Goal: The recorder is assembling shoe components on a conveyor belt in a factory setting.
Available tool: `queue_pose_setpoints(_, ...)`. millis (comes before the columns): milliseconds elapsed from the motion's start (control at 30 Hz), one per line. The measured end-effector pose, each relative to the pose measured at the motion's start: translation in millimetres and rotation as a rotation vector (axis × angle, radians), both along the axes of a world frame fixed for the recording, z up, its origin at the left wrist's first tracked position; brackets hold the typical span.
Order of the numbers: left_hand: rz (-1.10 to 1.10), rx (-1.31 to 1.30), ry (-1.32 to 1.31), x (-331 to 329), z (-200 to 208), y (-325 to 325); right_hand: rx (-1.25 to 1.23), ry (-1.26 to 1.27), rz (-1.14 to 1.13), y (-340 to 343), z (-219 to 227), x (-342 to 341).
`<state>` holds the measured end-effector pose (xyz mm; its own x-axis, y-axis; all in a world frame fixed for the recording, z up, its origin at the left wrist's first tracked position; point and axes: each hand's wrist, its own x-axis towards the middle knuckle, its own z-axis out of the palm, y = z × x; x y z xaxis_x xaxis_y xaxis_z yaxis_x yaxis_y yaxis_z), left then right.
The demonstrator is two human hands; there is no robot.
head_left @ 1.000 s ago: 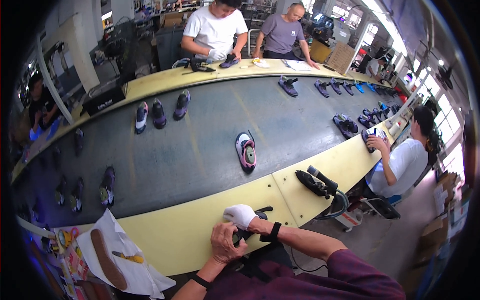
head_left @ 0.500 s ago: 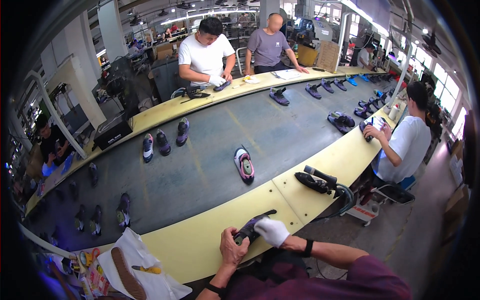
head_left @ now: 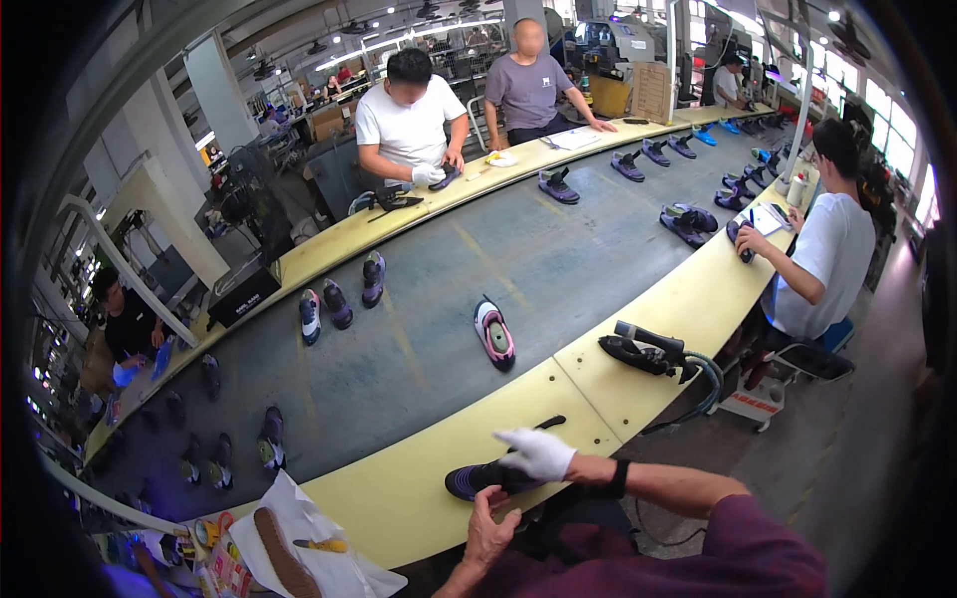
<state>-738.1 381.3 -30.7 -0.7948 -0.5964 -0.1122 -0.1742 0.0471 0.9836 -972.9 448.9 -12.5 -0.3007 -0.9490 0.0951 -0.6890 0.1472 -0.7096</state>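
In the head view, a dark purple shoe (head_left: 478,479) is seen lying on its side on the yellow bench edge (head_left: 399,498), close to the near rim; the right hand (head_left: 538,453), covered by a white glove, is laid over the shoe's upper end, its fingers curled down onto it in a loose hold; the bare left hand (head_left: 488,528) is raised just below the shoe, its fingers bent upward and touching the shoe's underside, so the shoe is held between both hands. A black wristband (head_left: 615,478) is worn on the right forearm; a maroon sleeve (head_left: 738,548) is seen at the lower edge. A small black tool (head_left: 546,423) is left on the yellow bench just beyond the gloved hand. Further right along the bench a black heat-gun-like tool (head_left: 643,351) with a hose is set down. On the grey conveyor belt (head_left: 419,339) a pink-and-grey shoe (head_left: 494,335) is placed alone near the middle; three dark shoes (head_left: 339,299) are grouped further left; more shoes are spread toward the far right end. At the lower left a brown insole (head_left: 282,538) is laid on white paper (head_left: 319,558). A person in a white shirt (head_left: 827,249) is seated at the right side of the bench; two people (head_left: 469,100) are stood across the belt, one handling a shoe with gloved hands.
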Motion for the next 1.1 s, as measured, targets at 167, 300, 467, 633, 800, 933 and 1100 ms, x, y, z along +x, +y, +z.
queue_pose_setpoints(167,-0.169,-1.061,-0.013,-14.4,49.1,-46.0,-0.315,0.695,-0.407,74.7,40.4,-141.8)
queue_pose_setpoints(300,-0.361,-1.143,-0.021,-41.3,14.6,-64.8,-0.054,0.807,-0.749,132.7,20.2,-211.2)
queue_pose_setpoints(467,-0.43,-0.889,-0.015,-70.8,2.6,-47.0,0.205,0.471,-0.535,141.5,20.0,-220.2)
queue_pose_setpoints(633,-0.436,-0.922,-0.081,-100.3,4.1,-32.2,0.479,0.352,-0.399,116.2,76.1,-206.3)
queue_pose_setpoints(800,-0.439,-1.215,-0.085,-109.6,28.5,-42.3,0.307,0.351,-0.423,141.9,50.8,-178.7)
queue_pose_setpoints(933,-0.556,-1.18,-0.184,-123.9,29.9,-35.2,0.077,-0.054,-0.572,203.7,39.6,-132.3)
queue_pose_setpoints(1100,-0.641,-1.139,-0.094,-143.7,24.9,-13.2,0.123,-0.57,-0.638,242.0,13.5,-82.2)
